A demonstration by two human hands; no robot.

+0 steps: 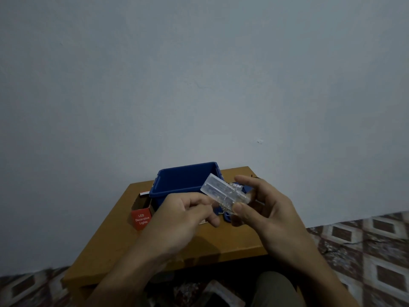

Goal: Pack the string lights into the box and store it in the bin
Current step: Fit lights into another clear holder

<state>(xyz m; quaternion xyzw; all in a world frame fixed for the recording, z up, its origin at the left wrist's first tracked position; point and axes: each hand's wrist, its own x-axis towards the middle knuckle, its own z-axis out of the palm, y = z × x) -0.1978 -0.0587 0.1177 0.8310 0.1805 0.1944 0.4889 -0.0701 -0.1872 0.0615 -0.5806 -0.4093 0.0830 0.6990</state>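
Note:
My right hand (pixel 263 209) holds the string lights (pixel 223 191), a clear plastic battery case with thin wire wound around it, raised above the table. My left hand (pixel 188 216) is closed next to the case's lower end, pinching at the wire. Behind the hands stands the blue bin (pixel 174 187), open at the top. The red box (pixel 141 216), printed "LED Decorative Lights", lies to the left of the bin with its flap open.
A small brown wooden table (pixel 115 244) stands against a pale blue-grey wall (pixel 199 85). Patterned floor tiles (pixel 365 240) surround it. A blue object (pixel 226 218) shows under my hands, mostly hidden.

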